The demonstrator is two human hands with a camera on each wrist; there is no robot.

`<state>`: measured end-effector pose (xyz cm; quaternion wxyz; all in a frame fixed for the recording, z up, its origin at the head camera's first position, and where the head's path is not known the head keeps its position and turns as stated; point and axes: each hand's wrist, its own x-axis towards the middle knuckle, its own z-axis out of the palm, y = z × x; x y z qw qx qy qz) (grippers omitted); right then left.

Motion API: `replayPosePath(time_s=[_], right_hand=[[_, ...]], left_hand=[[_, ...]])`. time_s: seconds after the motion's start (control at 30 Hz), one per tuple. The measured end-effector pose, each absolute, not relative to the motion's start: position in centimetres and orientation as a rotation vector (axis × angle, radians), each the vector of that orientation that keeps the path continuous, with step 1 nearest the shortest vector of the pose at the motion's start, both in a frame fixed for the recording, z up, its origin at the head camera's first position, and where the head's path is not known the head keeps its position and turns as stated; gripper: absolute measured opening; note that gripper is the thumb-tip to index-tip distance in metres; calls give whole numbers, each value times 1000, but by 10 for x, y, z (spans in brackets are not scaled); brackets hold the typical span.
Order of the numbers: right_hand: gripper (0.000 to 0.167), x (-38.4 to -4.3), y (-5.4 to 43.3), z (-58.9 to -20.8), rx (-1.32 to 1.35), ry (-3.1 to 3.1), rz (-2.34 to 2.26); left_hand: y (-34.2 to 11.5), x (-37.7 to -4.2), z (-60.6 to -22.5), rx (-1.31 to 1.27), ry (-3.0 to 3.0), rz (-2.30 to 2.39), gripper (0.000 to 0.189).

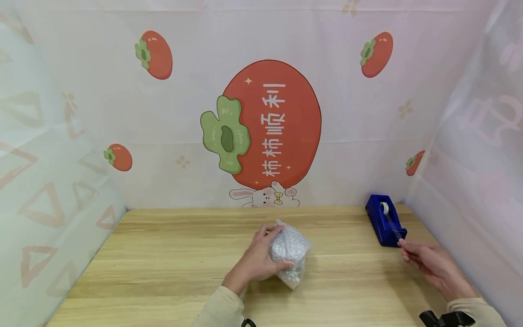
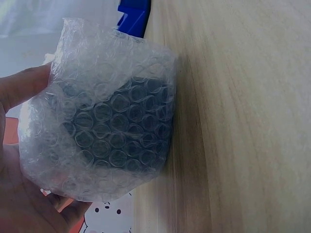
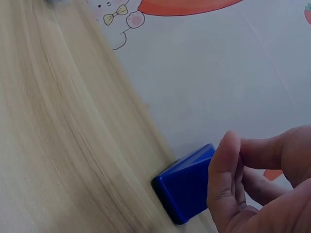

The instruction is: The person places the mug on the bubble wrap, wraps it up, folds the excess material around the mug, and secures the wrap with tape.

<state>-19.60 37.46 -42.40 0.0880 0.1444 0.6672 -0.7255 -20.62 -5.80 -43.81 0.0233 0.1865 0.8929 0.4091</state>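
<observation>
A bundle in bubble wrap [image 1: 291, 254] stands on the wooden table, and my left hand [image 1: 261, 256] grips it from its left side, thumb in front and fingers behind. Through the wrap in the left wrist view shows a dark object [image 2: 124, 126]; its kind is hidden. My right hand [image 1: 433, 263] pinches the end of a strip of clear tape [image 1: 393, 226] between thumb and fingertips. That strip runs from the white roll down over the front of a blue tape dispenser [image 1: 377, 222]. In the right wrist view the fingers cover part of the dispenser.
The wooden table [image 1: 163, 254] ends at a white back curtain [image 1: 184, 113] printed with persimmons and a rabbit. Printed side curtains [image 1: 41, 159] close in on the left and right. The dispenser stands by the table's back right corner.
</observation>
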Motion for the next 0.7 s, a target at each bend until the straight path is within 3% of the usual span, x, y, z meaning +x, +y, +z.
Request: replayPosePath(time_s=[0.27,0.43,0.7], right_hand=[[25,-195,375,-426,484,2068,-2078],[9,-200,377,-425,465,2178,-1947],[48,-217,378,-420,575,2364,-1704]], left_hand=[[-58,-205,-438,581,2763,1277,93],[-58,-205,-437,581,2760,1281,94],[-59,-205,-436,586,2758,1283,93]])
